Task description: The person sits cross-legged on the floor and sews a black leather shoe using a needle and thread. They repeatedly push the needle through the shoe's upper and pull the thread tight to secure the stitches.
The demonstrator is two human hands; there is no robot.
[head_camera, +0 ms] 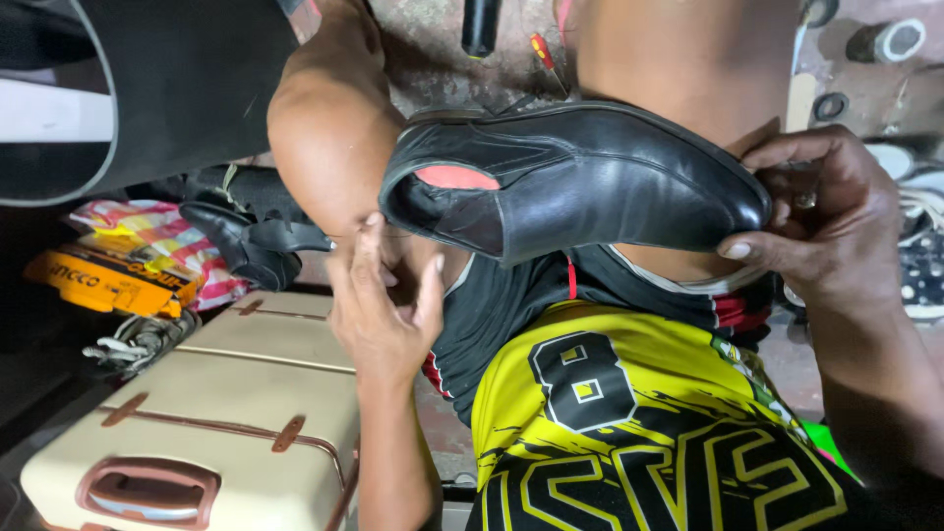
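Black leather shoe (590, 177) lies sideways across the knees, toe pinched by the right hand (821, 221). Left hand (379, 305) sits under the heel, fingers loosely spread, gripping nothing. Cream suitcase (226, 423) just beside it.

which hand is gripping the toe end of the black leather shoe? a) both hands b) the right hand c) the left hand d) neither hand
b: the right hand pinches the toe of the black leather shoe between thumb and fingers, while the left hand sits open below the heel end, against the knee rather than around the shoe.
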